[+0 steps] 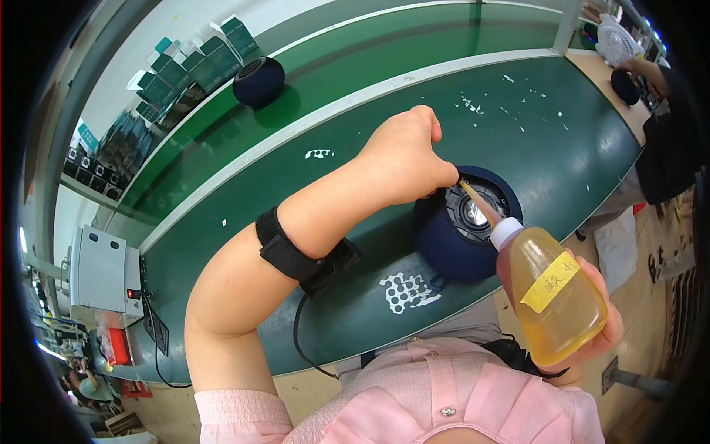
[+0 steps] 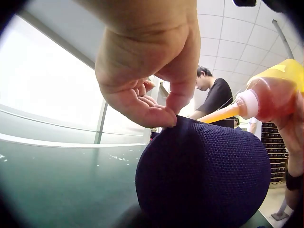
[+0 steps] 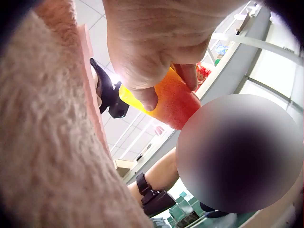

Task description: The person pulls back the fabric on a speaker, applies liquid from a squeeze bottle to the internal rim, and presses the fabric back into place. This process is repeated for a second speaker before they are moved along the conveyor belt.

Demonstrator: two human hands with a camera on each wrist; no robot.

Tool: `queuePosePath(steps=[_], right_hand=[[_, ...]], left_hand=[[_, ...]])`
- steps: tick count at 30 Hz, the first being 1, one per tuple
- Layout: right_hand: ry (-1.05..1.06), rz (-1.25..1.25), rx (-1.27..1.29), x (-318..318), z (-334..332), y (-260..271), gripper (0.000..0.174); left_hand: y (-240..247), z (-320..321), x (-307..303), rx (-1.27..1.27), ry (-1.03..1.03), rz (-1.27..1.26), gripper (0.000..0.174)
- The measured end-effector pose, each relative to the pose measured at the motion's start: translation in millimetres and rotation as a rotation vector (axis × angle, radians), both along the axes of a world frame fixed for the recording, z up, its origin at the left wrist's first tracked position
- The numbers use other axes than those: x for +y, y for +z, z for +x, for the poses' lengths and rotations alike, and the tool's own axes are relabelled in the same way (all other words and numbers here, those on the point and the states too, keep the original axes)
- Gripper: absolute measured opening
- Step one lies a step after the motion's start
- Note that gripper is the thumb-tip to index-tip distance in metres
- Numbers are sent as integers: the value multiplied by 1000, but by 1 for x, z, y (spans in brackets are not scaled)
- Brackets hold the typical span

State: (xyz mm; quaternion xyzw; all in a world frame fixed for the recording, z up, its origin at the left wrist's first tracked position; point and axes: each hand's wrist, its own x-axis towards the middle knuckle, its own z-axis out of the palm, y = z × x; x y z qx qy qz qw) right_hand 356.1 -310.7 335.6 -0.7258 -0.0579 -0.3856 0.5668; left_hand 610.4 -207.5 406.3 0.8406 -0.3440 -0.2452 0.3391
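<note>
A round navy fabric-covered speaker [image 1: 447,248] stands on the green bench, its open top ring showing a dark inner part with a metallic centre [image 1: 473,211]. At the far rim my left hand [image 1: 403,159] pinches the fabric edge between thumb and finger, seen closely in the left wrist view on the speaker cloth [image 2: 209,175]. My right hand [image 1: 608,325] grips a squeeze glue bottle [image 1: 551,322] of amber liquid with a yellow handwritten label. The bottle's narrow nozzle [image 1: 481,203] slants down to the rim beside the left fingertips. In the right wrist view a blurred patch hides the speaker area.
White perforated sticker scraps [image 1: 407,293] lie near the bench's front edge, with smaller bits farther off. A second navy speaker [image 1: 259,81] and green boxes [image 1: 211,63] stand along the back. A grey machine [image 1: 107,270] is at left. Another person [image 1: 669,140] works at far right.
</note>
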Motion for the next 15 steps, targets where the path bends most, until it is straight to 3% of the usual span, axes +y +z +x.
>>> queuePosePath(steps=[6, 10, 12, 15], right_hand=[[-185, -313, -2, 4, 8, 7, 44], [-172, -282, 5, 0, 3, 1, 64], [-283, -310, -10, -1, 3, -1, 77], [-341, -333, -49, -4, 6, -4, 77]], left_hand=[[0, 1, 0, 18, -4, -18, 33], [-1, 1, 0, 17, -8, -30, 32], [-2, 1, 0, 9, -12, -35, 32], [-3, 2, 1, -4, -17, -40, 32]])
